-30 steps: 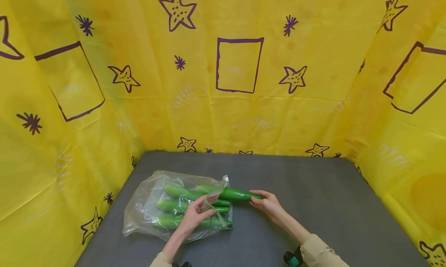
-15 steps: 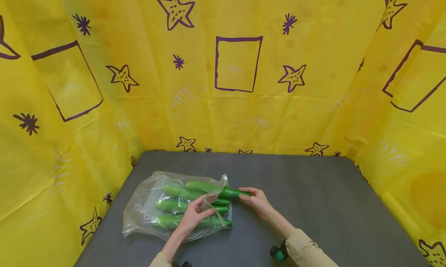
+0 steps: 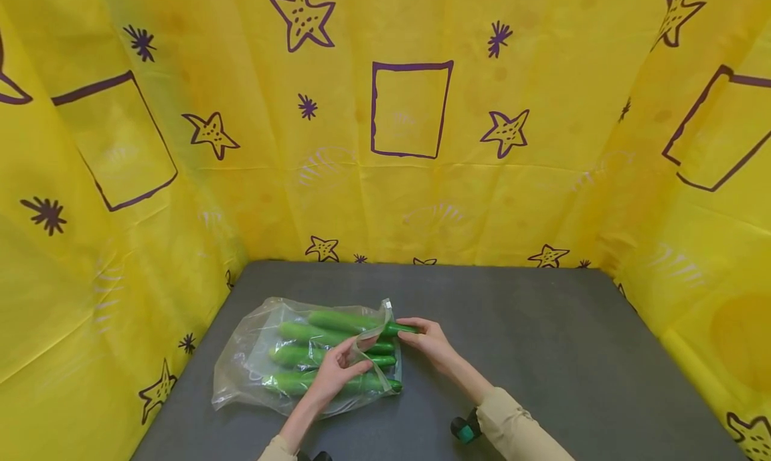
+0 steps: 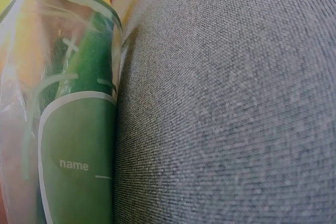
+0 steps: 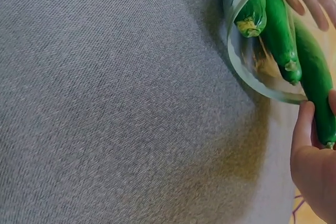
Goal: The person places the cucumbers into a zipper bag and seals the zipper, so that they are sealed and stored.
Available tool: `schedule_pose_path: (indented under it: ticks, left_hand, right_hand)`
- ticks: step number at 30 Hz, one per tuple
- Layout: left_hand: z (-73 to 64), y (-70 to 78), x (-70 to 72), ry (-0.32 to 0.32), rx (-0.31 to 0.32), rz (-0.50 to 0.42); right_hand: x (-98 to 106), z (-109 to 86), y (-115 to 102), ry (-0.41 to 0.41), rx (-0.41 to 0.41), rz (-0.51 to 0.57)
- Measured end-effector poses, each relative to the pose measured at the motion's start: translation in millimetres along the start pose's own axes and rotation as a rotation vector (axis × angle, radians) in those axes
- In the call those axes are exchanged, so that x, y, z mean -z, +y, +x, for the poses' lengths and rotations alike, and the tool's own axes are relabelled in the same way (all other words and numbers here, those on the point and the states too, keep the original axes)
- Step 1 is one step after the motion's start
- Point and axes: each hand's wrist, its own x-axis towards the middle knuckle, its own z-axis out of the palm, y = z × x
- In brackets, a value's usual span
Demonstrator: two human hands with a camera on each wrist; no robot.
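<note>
A clear zip bag lies on its side with its mouth facing right, several long green cucumbers within it. My left hand holds the upper film at the mouth, thumb and fingers apart along the edge. At the far side of the mouth, my right hand pinches the end of one cucumber, most of whose length is inside the bag. The right wrist view shows the round opening rim and the ends of other cucumbers just within it. A green label reading "name" shows in the left wrist view.
The bag rests on a dark grey table. Yellow cloth printed with stars and squares hangs behind the table and along both sides. Dark wrist straps show near the sleeves at the front.
My right hand has moved left, sliding the cucumber deeper into the bag, so only its end now sticks out. My left hand has stayed at the bag's mouth.
</note>
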Motion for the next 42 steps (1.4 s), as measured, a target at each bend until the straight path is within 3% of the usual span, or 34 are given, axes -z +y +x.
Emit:
schedule_pose_path:
  ticks: [6, 11, 30, 37, 42]
  left_hand:
    - [1.1, 0.5, -0.2, 0.002, -0.006, -0.005]
    - [1.8, 0.8, -0.6, 0.001, 0.002, -0.012]
    - [1.8, 0.7, 0.1, 0.005, 0.028, -0.011]
    - [1.4, 0.4, -3.0, 0.011, 0.035, -0.009]
    - [1.7, 1.5, -4.1, 0.025, 0.047, -0.003]
  right_hand:
    - [-7.4, -1.5, -4.1, 0.075, 0.058, -0.055]
    - [-12.2, -4.3, -4.1, 0.129, 0.074, -0.034]
    - [-29.2, 2.3, -3.7, -0.057, 0.128, -0.178]
    - [-30.3, -3.8, -5.5, -0.023, 0.125, -0.220]
    - [-25.3, -5.5, -4.3, 0.009, 0.169, -0.343]
